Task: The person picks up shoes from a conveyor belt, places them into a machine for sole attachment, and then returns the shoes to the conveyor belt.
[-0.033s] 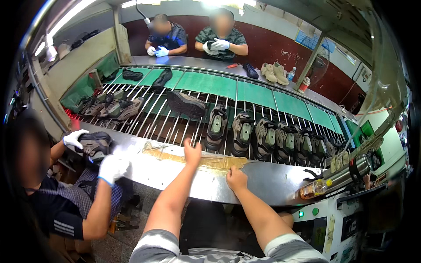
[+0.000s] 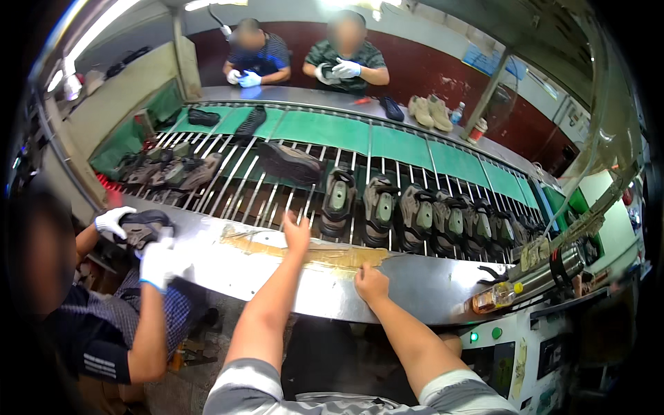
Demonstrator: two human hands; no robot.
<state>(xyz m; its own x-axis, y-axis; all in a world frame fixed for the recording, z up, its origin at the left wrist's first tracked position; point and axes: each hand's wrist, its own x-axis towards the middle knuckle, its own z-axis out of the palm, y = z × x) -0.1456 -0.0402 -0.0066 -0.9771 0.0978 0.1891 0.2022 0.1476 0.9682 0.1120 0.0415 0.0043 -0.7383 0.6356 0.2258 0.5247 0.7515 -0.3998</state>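
Observation:
My left hand (image 2: 296, 236) hovers at the near edge of a metal rod conveyor (image 2: 238, 200), fingertips a little apart and nothing seen in them. To its right my right hand (image 2: 372, 282) is closed in a fist over the metal ledge (image 2: 422, 290), by the end of a strip of brown tape (image 2: 325, 256); no object shows in it. Just beyond my left hand a shoe (image 2: 290, 164) lies on its side with the sole toward me. The nearest upright shoe (image 2: 337, 200) carries a green insert, first of a row running to the right.
At left a co-worker's white-gloved hand (image 2: 111, 223) holds a shoe (image 2: 144, 228). Two people stand at the far bench. More shoes (image 2: 187, 169) lie left on the rods. Tan shoes (image 2: 430, 111) sit on the far ledge. A bottle (image 2: 494, 297) and a steel flask (image 2: 553, 271) lie right.
My left hand has shifted slightly up and left, its fingers a bit more apart. My right hand has barely moved. The co-worker's gloved hand at left has moved left toward the shoe.

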